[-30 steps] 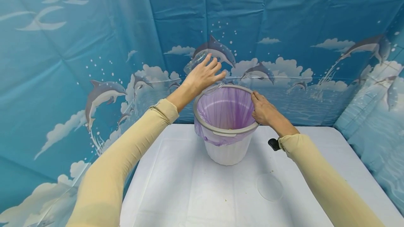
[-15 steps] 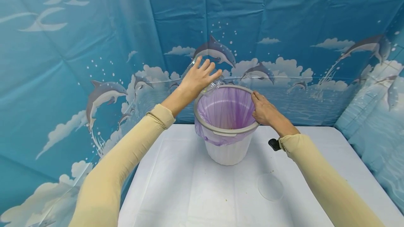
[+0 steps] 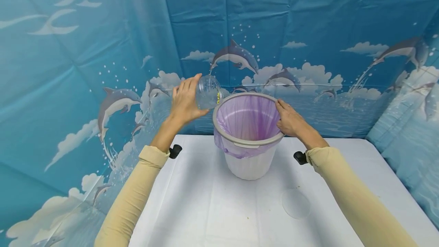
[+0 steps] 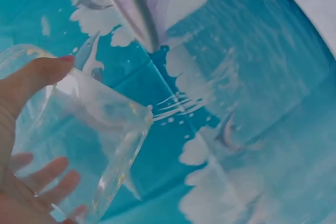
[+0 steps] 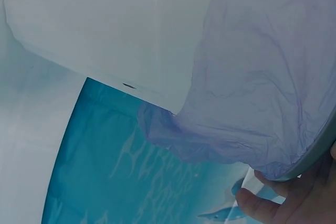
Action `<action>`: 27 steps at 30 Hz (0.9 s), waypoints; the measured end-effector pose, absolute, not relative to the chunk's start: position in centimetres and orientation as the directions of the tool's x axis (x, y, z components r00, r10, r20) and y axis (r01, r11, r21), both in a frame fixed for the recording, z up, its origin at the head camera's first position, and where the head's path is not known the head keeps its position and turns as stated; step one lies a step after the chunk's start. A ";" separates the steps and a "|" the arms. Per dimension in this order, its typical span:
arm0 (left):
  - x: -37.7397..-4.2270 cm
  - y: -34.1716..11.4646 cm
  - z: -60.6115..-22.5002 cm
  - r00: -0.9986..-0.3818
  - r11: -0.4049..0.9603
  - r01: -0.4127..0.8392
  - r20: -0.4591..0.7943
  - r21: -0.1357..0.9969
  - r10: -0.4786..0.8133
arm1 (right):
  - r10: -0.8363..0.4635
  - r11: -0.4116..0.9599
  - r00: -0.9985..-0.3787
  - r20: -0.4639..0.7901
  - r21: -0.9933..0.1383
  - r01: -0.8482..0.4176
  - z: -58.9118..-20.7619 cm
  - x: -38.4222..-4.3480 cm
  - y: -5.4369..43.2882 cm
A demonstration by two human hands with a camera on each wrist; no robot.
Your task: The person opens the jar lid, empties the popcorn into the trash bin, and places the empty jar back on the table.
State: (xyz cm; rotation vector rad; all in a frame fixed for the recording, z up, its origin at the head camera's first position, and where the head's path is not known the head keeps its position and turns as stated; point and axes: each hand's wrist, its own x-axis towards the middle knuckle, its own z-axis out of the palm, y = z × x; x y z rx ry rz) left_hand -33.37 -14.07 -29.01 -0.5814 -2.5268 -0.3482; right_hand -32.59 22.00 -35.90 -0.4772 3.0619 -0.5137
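Observation:
In the head view a clear jar (image 3: 205, 93) lies tilted on its side in my left hand (image 3: 184, 102), its mouth towards the trash can (image 3: 249, 165). Small yellow bits show near that mouth, just left of the can's grey rim. The left wrist view has the thumb (image 4: 37, 77) on one side of the jar, with the other fingers seen through its clear wall. My right hand (image 3: 291, 120) grips the right side of the rim. A purple bag (image 3: 236, 115) lines the white can and folds over its edge; the right wrist view shows the bag (image 5: 252, 93) close up.
A thin clear disc (image 3: 296, 204) lies on the white table (image 3: 205, 209) to the right of the can. A few tiny crumbs are scattered on the cloth nearby. Behind the table hangs a blue dolphin-print curtain (image 3: 329, 29).
My left hand has moved back left and turned, bringing the jar from over the can's left edge to beside it. The right hand stays on the rim.

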 end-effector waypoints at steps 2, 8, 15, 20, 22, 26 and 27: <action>-32.5 -15.2 -30.1 -0.794 0.840 0.474 0.542 0.265 0.277 | -0.293 0.901 -0.955 0.048 -0.322 -0.292 -36.0 -32.6 22.0; -29.4 -18.1 -34.1 -0.853 0.712 0.448 0.496 0.541 0.161 | -0.292 0.901 -0.955 0.052 -0.319 -0.293 -36.1 -32.7 22.1; -25.8 -19.1 -40.0 -0.915 0.579 0.351 0.401 0.736 0.046 | -0.302 0.891 -0.951 0.071 -0.333 -0.308 -36.1 -32.6 22.1; -23.5 -17.7 -45.3 -0.944 0.510 0.291 0.329 0.809 0.016 | -0.293 0.880 -0.951 0.100 -0.361 -0.309 -36.2 -32.4 22.3; -22.6 -16.7 -47.4 -0.953 0.479 0.275 0.304 0.834 0.018 | -0.287 0.868 -0.951 0.113 -0.391 -0.308 -36.3 -32.1 22.5; -21.0 -14.5 -51.1 -0.968 0.419 0.248 0.244 0.873 0.064 | -0.275 0.838 -0.950 0.147 -0.448 -0.312 -36.6 -31.2 23.3; -20.7 -13.9 -51.9 -0.969 0.410 0.245 0.231 0.879 0.083 | -0.268 0.832 -0.951 0.153 -0.461 -0.308 -36.7 -30.8 23.5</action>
